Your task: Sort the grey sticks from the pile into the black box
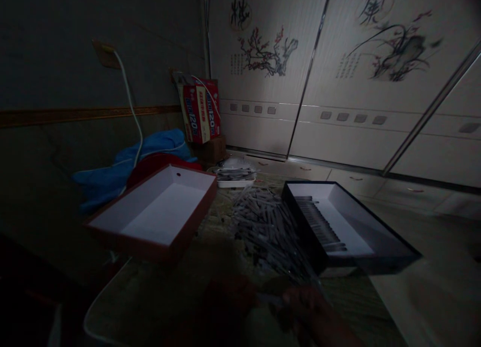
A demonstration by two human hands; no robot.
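Note:
Low in the head view, my left hand [235, 293] is a dim reddish shape, its fingers closed at one end of a slim grey pen-like stick [271, 299]. The fingers of my right hand [310, 307] are closed around the other end. Dim light hides the exact finger positions and the stick's details. Just beyond my hands lies a loose heap of similar grey sticks [266, 227]. To its right, a black-sided box [370, 222] with a white inside holds a neat row of sticks [323, 224] along its left wall.
On the left stands a red-brown open box [161, 212] with a white inside. Behind the heap is a white tray [236, 183] with sticks and clear plastic. Blue cloth [143, 151], a red carton [201, 111] and a hanging white cable [130, 96] are near the wall.

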